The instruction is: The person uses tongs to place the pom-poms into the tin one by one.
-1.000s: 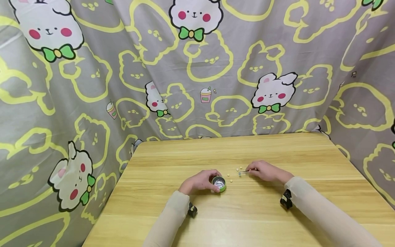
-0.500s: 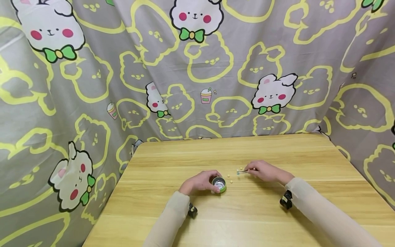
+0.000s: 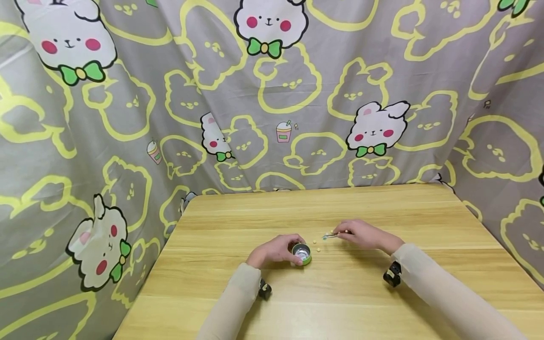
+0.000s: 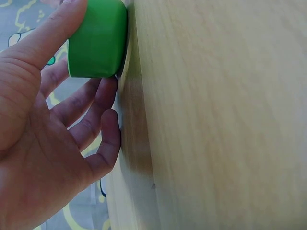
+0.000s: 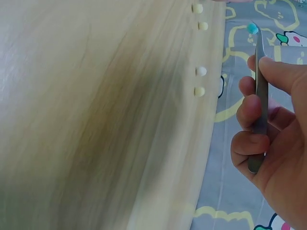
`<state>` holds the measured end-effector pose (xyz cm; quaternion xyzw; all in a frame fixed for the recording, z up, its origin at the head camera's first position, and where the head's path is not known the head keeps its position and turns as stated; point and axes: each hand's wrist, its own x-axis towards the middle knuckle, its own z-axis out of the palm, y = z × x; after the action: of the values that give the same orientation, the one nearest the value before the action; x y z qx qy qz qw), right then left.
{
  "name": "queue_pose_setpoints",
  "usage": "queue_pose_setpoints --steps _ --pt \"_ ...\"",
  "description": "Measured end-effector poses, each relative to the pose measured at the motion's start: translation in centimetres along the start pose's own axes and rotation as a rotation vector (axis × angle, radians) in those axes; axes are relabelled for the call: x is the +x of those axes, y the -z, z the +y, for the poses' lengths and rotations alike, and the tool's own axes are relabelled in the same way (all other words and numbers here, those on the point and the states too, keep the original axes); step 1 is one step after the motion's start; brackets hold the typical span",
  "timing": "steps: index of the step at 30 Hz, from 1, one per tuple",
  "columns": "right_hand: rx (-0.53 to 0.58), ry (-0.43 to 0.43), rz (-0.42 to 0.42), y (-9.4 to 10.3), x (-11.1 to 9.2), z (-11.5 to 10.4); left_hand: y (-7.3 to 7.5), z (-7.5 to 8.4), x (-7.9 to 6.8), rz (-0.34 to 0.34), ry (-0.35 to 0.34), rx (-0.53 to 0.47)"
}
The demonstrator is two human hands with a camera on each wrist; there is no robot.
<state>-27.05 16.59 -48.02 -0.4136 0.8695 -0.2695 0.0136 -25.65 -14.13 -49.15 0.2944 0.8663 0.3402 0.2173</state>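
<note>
My left hand (image 3: 276, 249) grips a small round green tin (image 3: 308, 260) that stands on the table, its silvery inside facing up. In the left wrist view the thumb and fingers curl round the green tin (image 4: 98, 43). With my right hand (image 3: 363, 234) I hold metal tweezers (image 3: 331, 235) above the table, right of the tin. The right wrist view shows the tweezers (image 5: 261, 103) pinching a small blue-green round piece (image 5: 252, 28) at the tip. Several pale yellow pieces (image 5: 200, 71) lie on the table, two of them close to the tin.
A light wooden table (image 3: 340, 293) bears all of this. Grey patterned cloth (image 3: 297, 94) hangs behind and at both sides of it. A black camera (image 3: 392, 275) sits on the right wrist, another black camera (image 3: 265, 289) on the left.
My right hand has shifted slightly left, bringing the tweezers and the blue-green piece nearer the tin. My left hand and the tin stay in place.
</note>
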Motion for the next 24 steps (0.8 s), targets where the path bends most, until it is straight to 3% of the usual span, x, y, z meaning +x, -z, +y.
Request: queue_pose_setpoints --steps 13,24 --pt "0.018 -0.004 -0.028 0.3 0.6 -2.1 0.1 0.0 0.0 -0.006 -0.003 0.007" --pt "-0.004 0.090 -0.002 -0.2 1.4 -3.4 0.1 0.0 0.0 -0.008 -0.010 0.012"
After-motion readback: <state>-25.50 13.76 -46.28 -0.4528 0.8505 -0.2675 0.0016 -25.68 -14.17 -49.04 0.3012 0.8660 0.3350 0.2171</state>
